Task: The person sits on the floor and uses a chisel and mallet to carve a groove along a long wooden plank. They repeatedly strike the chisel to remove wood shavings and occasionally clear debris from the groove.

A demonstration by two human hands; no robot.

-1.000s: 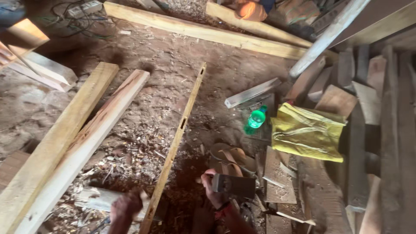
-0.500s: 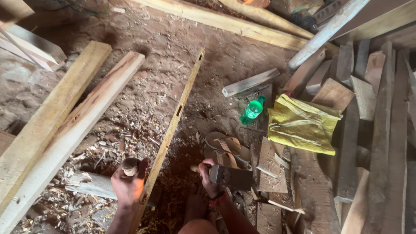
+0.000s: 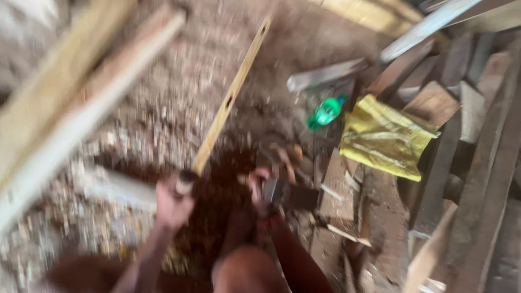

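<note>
Item, blurred view: my left hand (image 3: 172,203) closed round a dark, round-ended handle, just below the near end of the long yellow spirit level (image 3: 230,100), which ran off toward one o'clock. My right hand (image 3: 260,190) gripped a dark metal block-like tool (image 3: 290,195). Green bottle (image 3: 325,113) and yellow bag (image 3: 386,137) lay at two o'clock. Advisable: steady both grips before working.

- strip (image 3: 230,100), running up from the left hand (image 3: 172,203): pale wood, matt
- block (image 3: 290,195) in the right hand (image 3: 260,190): dark, looks like dull metal
- bag (image 3: 386,138), right of that grip: yellow, crinkled, slightly glossy
- bottle (image 3: 325,113): green plastic
- ground (image 3: 152,125): rough wood shavings
</note>
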